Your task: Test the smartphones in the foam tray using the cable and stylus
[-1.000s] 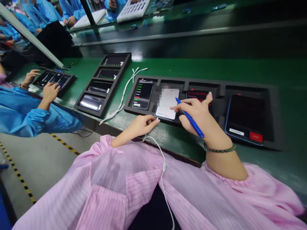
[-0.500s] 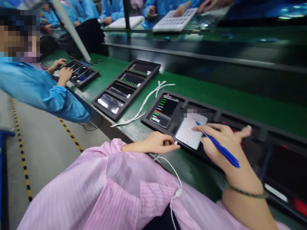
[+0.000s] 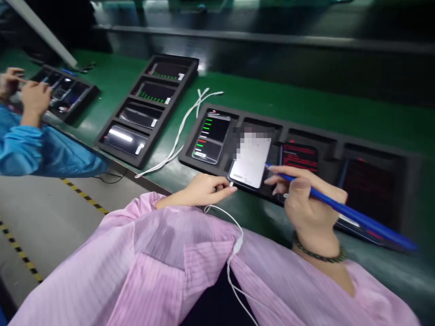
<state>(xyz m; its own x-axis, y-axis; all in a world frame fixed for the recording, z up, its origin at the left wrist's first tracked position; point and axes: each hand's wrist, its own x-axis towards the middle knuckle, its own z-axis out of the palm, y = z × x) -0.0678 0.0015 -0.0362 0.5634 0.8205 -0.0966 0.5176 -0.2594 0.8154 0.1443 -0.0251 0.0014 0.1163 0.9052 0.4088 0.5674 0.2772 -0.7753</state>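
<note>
My left hand (image 3: 204, 189) is closed at the near left corner of a phone (image 3: 249, 165) with a bright white screen. Its thumb and finger pinch a small white cable plug (image 3: 231, 184) against the phone's lower edge. The phone lies tilted over a compartment of a black foam tray (image 3: 238, 118). My right hand (image 3: 302, 194) is wrapped round a long blue pen (image 3: 340, 206), its tip by the right side of the bright screen. Under that hand sits a phone with red text (image 3: 299, 156), partly covered. A phone with green and red bars (image 3: 211, 138) fills the left compartment.
A dark phone (image 3: 370, 194) lies in the tray's right compartment. Loose white cables (image 3: 180, 136) rest on the green bench (image 3: 272, 93), beside a second tray (image 3: 163, 120) of phones. At far left, a co-worker's hands (image 3: 34, 95) are over another tray (image 3: 79, 106). A white cord (image 3: 237, 244) crosses my lap.
My view has tipped downward and shifted right. My right hand has turned the blue pen from lying across the hand to pointing at the phone. My left hand stays at the phone's corner.
</note>
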